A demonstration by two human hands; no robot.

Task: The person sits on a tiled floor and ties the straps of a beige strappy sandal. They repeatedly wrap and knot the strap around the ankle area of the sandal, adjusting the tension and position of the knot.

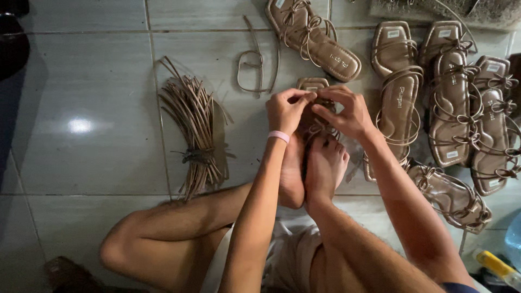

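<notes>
Sandal (313,85) (bronze, strappy) — both hands (320,108) pinching its straps (320,127).

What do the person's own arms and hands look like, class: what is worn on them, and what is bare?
Both forearms are bare. The left hand has a thin pale pink band around its wrist. The right hand wears nothing; a dark blue sleeve edge shows at the upper arm. No gloves or rings are visible.

strap bundle (195,127) left, sandals (461,108) right

A tied bundle of straps (194,138) and finished sandals (450,114) lie on tiles (81,81).
</notes>
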